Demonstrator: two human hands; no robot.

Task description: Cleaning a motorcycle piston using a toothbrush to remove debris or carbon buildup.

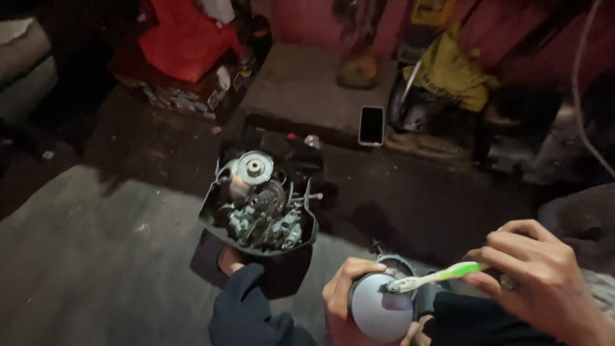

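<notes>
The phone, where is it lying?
In the head view, the phone lies flat on the concrete step at upper centre, just behind the tray of engine parts and left of the yellow cloth.

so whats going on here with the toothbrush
A person sits on the floor. The left hand grips a round grey metal part, and the right hand holds a green and white toothbrush with its head against the part's upper edge. Ahead on the floor, a black tray is filled with small engine parts. A phone lies on a step beyond it.
</notes>
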